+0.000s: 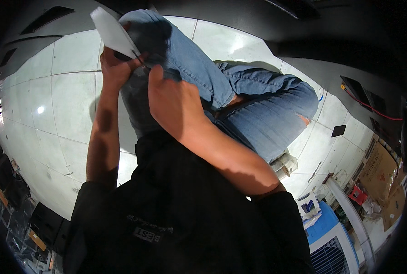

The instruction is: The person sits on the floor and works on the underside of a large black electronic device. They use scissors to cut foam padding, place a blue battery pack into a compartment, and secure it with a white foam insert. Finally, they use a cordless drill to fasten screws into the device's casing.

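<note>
A flat white slab-like piece (111, 31) stands tilted above my bent knee at the upper left. My left hand (116, 68) is closed around its lower end, fingers behind it and thumb across toward the right. Close beside it my right hand (175, 99) is closed, with its back toward me and its thumb pointing up at the piece. A thin dark object (138, 56) runs between the white piece and the right thumb; its kind is too small to make out. Most of the right fingers are hidden beneath the hand.
My legs in blue jeans (263, 107) lie folded on the white tiled floor (75, 100). A small black square (338, 131) lies to the right. A blue and white grilled case (329, 237) and cardboard (378, 170) stand lower right; dark clutter fills the lower left.
</note>
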`<state>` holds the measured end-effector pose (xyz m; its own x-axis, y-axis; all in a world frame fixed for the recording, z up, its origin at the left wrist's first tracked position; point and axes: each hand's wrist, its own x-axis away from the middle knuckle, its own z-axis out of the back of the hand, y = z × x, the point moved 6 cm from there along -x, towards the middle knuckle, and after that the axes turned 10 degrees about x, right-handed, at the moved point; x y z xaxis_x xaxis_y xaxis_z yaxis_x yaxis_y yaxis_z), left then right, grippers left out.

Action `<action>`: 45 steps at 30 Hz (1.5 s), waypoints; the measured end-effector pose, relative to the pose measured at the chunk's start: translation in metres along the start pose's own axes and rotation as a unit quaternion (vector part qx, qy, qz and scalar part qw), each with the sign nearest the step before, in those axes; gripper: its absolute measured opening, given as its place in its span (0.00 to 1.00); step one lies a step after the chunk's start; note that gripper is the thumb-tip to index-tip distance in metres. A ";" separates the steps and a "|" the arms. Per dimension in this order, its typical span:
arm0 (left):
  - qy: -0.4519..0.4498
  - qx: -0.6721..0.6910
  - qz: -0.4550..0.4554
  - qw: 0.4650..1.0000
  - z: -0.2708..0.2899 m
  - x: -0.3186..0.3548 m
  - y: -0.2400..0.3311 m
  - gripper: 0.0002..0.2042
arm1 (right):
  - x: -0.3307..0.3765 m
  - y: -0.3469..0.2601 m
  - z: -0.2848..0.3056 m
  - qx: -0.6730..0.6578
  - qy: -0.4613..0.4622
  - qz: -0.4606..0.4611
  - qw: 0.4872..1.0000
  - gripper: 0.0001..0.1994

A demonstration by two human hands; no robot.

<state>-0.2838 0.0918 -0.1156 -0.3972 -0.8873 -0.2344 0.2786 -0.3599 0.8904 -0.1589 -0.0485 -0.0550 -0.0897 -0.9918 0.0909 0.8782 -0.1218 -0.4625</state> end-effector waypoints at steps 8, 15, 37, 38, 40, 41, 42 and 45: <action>-0.015 -0.035 0.059 0.998 0.003 0.002 0.000 0.42 | -0.001 0.000 -0.005 0.015 -0.019 -0.004 1.000 0.08; -0.078 0.073 0.056 0.993 0.019 0.008 -0.034 0.54 | -0.005 0.003 -0.008 0.035 0.023 0.003 0.999 0.09; -0.017 0.144 -0.248 0.958 0.015 -0.034 0.058 0.30 | 0.004 -0.001 -0.015 0.075 0.038 0.011 0.996 0.04; -0.020 0.148 -0.251 0.956 0.015 -0.035 0.057 0.30 | 0.007 0.001 -0.016 0.074 0.034 0.009 0.997 0.04; -0.021 0.154 -0.257 0.954 0.017 -0.036 0.054 0.30 | 0.002 0.002 -0.017 0.075 0.028 0.019 0.997 0.04; -0.023 0.158 -0.260 0.952 0.018 -0.037 0.052 0.30 | 0.000 0.002 -0.018 0.076 0.025 0.022 0.997 0.04; -0.026 0.163 -0.268 0.949 0.018 -0.039 0.050 0.31 | -0.001 0.003 -0.019 0.082 0.027 0.022 0.996 0.05; -0.036 0.184 -0.283 0.941 0.019 -0.042 0.049 0.33 | 0.000 0.005 -0.025 0.087 0.022 0.016 0.996 0.05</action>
<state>-0.2704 0.1173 -0.0549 -0.4524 -0.5573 -0.6962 -0.3107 -0.6333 0.7088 -0.1663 -0.0500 -0.0792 -0.0770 -0.9963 0.0385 0.9487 -0.0851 -0.3046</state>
